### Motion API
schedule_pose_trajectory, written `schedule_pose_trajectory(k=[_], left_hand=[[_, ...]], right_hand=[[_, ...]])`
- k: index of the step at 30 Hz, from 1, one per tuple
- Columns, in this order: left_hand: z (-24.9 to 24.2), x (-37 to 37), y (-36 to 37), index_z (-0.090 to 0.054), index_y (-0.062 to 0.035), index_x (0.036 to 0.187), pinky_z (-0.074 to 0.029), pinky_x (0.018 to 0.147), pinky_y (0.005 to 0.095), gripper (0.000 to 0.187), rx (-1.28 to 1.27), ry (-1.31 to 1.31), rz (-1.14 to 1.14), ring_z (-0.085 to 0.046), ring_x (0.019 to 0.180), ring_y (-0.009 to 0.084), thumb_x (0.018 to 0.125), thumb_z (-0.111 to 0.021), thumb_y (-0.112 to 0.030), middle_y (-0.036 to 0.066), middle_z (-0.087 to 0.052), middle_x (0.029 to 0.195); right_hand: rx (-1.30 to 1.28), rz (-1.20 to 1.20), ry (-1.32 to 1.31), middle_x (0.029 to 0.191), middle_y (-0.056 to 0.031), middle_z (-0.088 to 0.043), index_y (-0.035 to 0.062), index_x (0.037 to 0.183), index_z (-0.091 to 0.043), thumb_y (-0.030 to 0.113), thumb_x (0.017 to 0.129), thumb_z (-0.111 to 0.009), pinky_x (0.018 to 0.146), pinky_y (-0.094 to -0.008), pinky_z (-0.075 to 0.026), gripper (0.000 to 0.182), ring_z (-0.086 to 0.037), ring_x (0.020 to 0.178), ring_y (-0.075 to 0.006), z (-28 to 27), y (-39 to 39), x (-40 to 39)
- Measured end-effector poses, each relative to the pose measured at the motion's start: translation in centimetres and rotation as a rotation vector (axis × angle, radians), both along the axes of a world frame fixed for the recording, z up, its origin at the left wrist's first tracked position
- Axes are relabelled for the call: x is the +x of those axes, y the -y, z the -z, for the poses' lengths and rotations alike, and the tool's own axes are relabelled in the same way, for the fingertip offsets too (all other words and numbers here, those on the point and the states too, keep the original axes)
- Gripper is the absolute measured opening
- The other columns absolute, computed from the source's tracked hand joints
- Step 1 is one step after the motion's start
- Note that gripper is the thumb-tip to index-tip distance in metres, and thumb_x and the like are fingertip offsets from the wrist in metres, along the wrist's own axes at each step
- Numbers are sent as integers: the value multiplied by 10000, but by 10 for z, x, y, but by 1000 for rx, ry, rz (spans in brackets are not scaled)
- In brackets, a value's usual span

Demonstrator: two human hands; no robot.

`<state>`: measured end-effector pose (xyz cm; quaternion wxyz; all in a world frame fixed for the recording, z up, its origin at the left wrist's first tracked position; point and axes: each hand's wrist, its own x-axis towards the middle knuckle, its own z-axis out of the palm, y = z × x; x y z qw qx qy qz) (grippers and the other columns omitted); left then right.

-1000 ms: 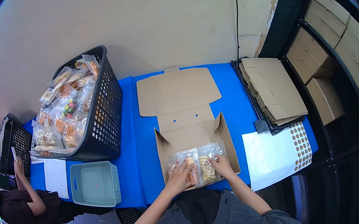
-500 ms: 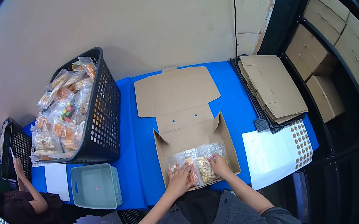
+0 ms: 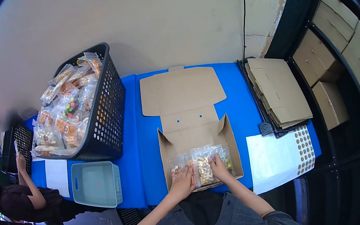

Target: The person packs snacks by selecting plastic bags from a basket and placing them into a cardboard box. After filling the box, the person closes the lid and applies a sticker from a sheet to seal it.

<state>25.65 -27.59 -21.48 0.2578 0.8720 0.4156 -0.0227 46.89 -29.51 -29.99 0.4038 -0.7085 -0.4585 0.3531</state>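
An open cardboard box [image 3: 192, 137] stands in front of me, its lid folded back away from me. Clear snack bags stand along its near side. My left hand [image 3: 183, 181] lies with fingers stretched over the left bags, largely hiding them. One clear bag of pale, nut-like snacks [image 3: 205, 171] is in the middle. At its upper right edge, my right hand [image 3: 218, 167] pinches the plastic. Partly behind that hand shows a bag with green and yellow pieces [image 3: 229, 163].
A black basket [image 3: 109, 108] heaped with snack bags stands at left, a grey-green tray [image 3: 98, 203] before it. Right are stacked flat cardboard boxes [image 3: 279, 88] and a sticker sheet [image 3: 270, 159]. Shelves hold boxes [image 3: 328, 97]. Another person's arm [image 3: 33, 191] is far left.
The nut-like snack bag now stands more upright and narrower under my right hand, uncovering the green and yellow pieces. My left hand covers more of the left bags. The view shifted slightly.
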Motion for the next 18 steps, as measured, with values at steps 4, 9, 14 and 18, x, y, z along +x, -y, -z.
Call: schedule_pose_trajectory(k=[4, 9, 14, 18], left_hand=[[-5, 0, -1, -238, -95, 1459, -125, 1095, 611, 795, -25, 60, 0, -195, 1381, 439, 827, -646, -350, 170, -256, 1500], [-5, 0, -3, -256, -95, 1453, -147, 1087, 618, 744, 27, 10, 44, -231, 1371, 427, 827, -621, -263, 172, -285, 1482], [14, -1, -3, -271, -109, 1449, -151, 1077, 636, 728, 64, 54, 36, -226, 1378, 414, 822, -625, -219, 153, -294, 1481], [-4, 4, -6, -287, -116, 1445, -145, 1064, 660, 722, 23, 102, 32, -195, 1389, 414, 818, -637, -192, 166, -266, 1491]], right_hand=[[-52, -20, -4, 783, -166, -604, 9, 959, -474, 234, 933, -550, 684, -349, -469, 239, -589, 707, -256, 2, 0, 0], [-212, -153, 254, 664, -133, -597, 7, 792, -557, 328, 876, -629, 617, -347, -472, 339, -594, 632, -237, -43, -2, 1], [-329, -221, 281, 555, -98, -590, 18, 646, -595, 415, 821, -677, 555, -356, -470, 441, -601, 534, -220, -59, -3, 19], [-390, -201, 299, 542, -97, -594, 17, 617, -594, 417, 819, -673, 529, -352, -465, 455, -606, 514, -214, -64, 0, 22]])
